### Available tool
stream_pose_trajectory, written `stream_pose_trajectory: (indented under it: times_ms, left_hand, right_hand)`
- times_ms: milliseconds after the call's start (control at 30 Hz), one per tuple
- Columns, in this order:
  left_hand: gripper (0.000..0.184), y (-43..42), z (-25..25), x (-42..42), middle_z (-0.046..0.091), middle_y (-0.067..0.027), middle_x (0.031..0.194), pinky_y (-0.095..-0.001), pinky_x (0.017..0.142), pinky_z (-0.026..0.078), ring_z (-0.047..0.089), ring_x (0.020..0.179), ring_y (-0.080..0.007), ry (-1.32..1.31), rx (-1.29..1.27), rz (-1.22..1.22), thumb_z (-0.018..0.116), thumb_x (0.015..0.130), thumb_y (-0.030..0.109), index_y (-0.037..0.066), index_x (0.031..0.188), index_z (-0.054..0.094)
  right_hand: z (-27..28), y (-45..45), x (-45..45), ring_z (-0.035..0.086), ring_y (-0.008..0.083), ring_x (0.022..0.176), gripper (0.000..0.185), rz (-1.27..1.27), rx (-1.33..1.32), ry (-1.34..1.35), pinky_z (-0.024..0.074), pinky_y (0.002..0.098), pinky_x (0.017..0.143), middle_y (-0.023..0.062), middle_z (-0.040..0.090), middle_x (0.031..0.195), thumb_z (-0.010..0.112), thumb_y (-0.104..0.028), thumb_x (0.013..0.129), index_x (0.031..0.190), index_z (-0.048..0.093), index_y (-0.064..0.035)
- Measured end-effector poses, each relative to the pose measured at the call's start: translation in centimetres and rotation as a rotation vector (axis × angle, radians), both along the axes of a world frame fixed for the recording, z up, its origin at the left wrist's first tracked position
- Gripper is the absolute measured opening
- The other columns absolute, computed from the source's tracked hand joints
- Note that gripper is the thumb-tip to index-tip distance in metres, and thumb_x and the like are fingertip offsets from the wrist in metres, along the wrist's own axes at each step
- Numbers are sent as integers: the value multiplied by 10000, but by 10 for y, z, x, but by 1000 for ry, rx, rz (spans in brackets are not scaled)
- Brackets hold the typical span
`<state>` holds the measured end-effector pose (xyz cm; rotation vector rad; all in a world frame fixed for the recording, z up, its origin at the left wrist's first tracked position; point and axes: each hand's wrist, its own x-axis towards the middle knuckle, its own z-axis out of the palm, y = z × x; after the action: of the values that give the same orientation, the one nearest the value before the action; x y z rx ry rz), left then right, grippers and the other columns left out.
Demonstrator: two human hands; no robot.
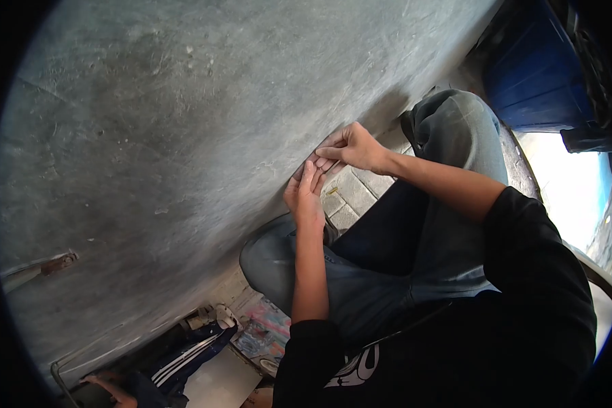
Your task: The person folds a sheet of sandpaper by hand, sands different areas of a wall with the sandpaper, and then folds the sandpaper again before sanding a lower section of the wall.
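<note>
My left hand point(306, 194) is raised beside the grey wall point(183, 136), its fingers bent and drawn together. Against its fingertips is my right hand point(357, 149), with thumb and forefinger pinched. Whatever is between the fingers, if anything, is too small or too hidden to make out. Both hands meet close to the wall's lower part, above the gap between my bent knees in jeans point(449, 136).
Paving blocks point(350, 194) show below my hands, with a small yellow bit point(332, 192) on them. A blue container point(537, 75) stands at upper right. At lower left, another person in striped trousers point(190, 357) sits near a pale board point(221, 377). A rusty metal piece point(60, 263) juts from the wall.
</note>
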<state>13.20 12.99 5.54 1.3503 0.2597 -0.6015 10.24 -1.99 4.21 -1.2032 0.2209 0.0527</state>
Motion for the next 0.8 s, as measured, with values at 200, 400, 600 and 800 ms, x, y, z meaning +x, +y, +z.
stream_pose_trajectory:
  times_ms: [200, 400, 600, 800]
  left_hand:
    - [277, -6, -13, -2, 620, -64, 1005, -221, 801, 453, 593, 899, -130, 81, -4, 117, 636, 835, 170, -3, 1047, 594]
    - [305, -1, -8, -1, 614, -58, 1043, -230, 826, 423, 565, 929, -111, 39, -5, 45, 648, 828, 201, 16, 1063, 586]
    - [296, -6, 3, -6, 621, -68, 1033, -246, 837, 425, 577, 944, -129, 12, -4, 66, 649, 827, 201, 19, 1054, 593]
    - [317, 0, 1, -5, 629, -68, 1032, -265, 848, 412, 585, 953, -139, -33, 47, 47, 641, 829, 222, 22, 1070, 591]
  right_hand:
    - [-11, 11, 0, 651, 149, 655, 164, -110, -71, 127, 551, 236, 600, 141, 656, 749, 576, -44, 840, 890, 634, 100]
    - [-6, 11, 1, 647, 147, 662, 159, -89, 9, 109, 549, 242, 608, 145, 660, 774, 582, -49, 841, 879, 631, 97]
    - [2, 10, -6, 641, 141, 667, 171, -95, 22, 70, 544, 239, 628, 144, 662, 790, 585, -67, 849, 890, 630, 93]
    - [-1, 14, -2, 609, 111, 602, 168, -120, 100, 149, 524, 228, 570, 123, 659, 763, 594, -70, 843, 898, 637, 82]
